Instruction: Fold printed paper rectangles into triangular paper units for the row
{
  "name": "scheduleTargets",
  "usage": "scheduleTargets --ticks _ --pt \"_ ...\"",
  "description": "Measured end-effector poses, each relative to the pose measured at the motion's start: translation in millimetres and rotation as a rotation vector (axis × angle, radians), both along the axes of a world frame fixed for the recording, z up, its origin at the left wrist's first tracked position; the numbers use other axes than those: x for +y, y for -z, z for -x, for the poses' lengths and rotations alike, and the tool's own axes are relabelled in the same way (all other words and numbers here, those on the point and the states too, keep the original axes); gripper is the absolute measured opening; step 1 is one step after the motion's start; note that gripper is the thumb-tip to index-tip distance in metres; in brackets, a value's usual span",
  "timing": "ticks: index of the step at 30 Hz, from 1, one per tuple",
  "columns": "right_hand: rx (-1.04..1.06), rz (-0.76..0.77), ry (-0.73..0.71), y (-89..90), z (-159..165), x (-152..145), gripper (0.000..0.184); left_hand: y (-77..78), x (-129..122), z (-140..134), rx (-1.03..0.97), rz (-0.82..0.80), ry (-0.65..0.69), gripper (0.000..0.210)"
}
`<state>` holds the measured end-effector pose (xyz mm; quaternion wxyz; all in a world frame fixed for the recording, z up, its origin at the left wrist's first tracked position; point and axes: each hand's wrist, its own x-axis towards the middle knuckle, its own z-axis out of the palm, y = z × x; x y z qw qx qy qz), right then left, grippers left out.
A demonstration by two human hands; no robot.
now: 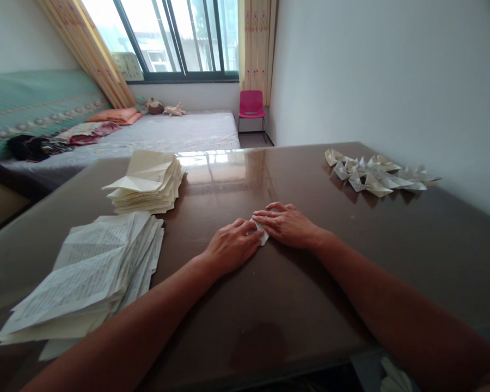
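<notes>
A glossy brown table [424, 239] takes up most of the view. With the small piece of paper between the hands as the clock's centre and twelve pointing away from the person, a bed [200, 130] stands beyond the table toward eleven, and a pink chair [251, 103] at twelve, beneath a curtain. The stack of printed sheets [90, 267] spreads between eight and nine, its top sheets creased; the cream paper stack [151, 179] sits at ten, just behind it. A cluster of folded paper shapes [375, 177], pointed and close together, rests at two, near the wall.

The right hand [289, 223] lies at two, fingers close together and laid across the paper's upper part. The left hand [233, 245] lies at eight, fingers bent and close together, its thumb against the paper. Whether either hand pinches cannot be told. The small piece of paper [263, 238] is on the table, partly covered.
</notes>
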<state>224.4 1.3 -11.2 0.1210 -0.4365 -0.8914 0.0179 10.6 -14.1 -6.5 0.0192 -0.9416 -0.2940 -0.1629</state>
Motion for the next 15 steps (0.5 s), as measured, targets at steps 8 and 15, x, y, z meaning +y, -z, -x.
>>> scheduleTargets --ticks 8,15 --pt "-0.126 0.185 0.047 1.7 -4 -5 0.053 4.8 9 8 -0.026 0.040 0.010 0.032" --pt "-0.166 0.245 0.079 -2.7 -4 -8 0.057 -0.1 22 23 0.011 -0.001 0.133 0.030"
